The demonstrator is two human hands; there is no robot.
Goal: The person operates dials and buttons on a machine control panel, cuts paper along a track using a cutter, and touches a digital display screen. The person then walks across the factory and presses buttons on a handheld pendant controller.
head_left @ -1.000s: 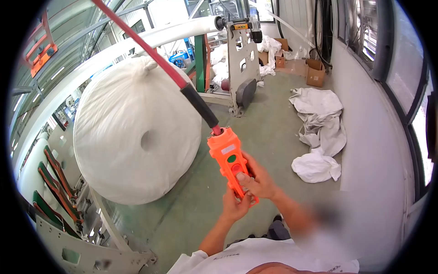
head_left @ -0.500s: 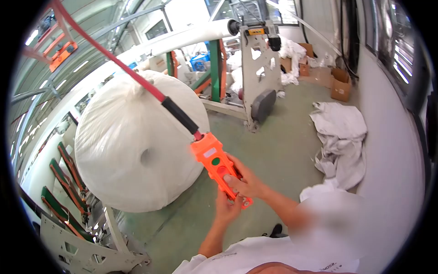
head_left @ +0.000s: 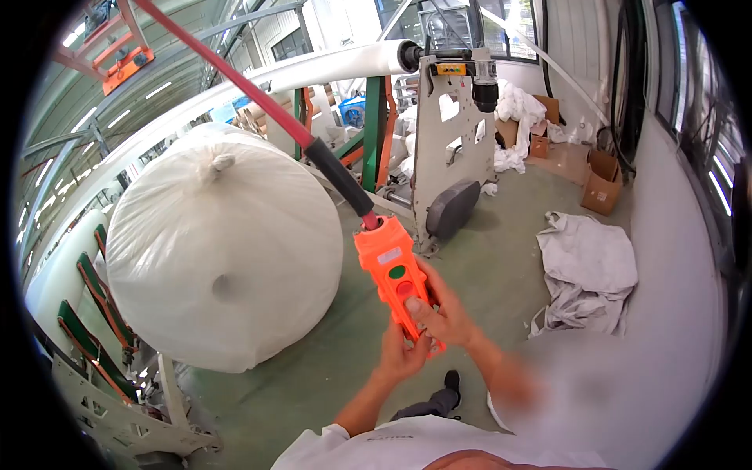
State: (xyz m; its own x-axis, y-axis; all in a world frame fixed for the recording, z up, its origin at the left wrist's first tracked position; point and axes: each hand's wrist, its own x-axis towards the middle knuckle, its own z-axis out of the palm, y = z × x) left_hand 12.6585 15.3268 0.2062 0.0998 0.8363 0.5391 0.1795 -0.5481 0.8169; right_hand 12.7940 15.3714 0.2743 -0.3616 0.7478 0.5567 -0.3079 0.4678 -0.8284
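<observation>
An orange push-button controller (head_left: 388,254) hangs in front of me on a red cable (head_left: 243,84) with a black sleeve. My left hand (head_left: 401,356) is closed around its lower end from the left. From the right, my right hand (head_left: 442,313) wraps round the same controller, its thumb near the red button. A green button shows just above that one. Beyond the controller, to the left, is a big roll wrapped in white plastic (head_left: 258,258), tied in a knot near its top, with a round hollow in its face.
A machine frame plate (head_left: 454,117) carries a long white roller (head_left: 337,64). Crumpled white cloth (head_left: 587,262) lies on the floor by the right wall, a cardboard box (head_left: 601,184) behind it. Green and orange arms (head_left: 98,352) stand at the left.
The view has shifted, and the white roll now appears further left and looks slightly turned. Both hands still hold the controller. A foot has come further into view below.
</observation>
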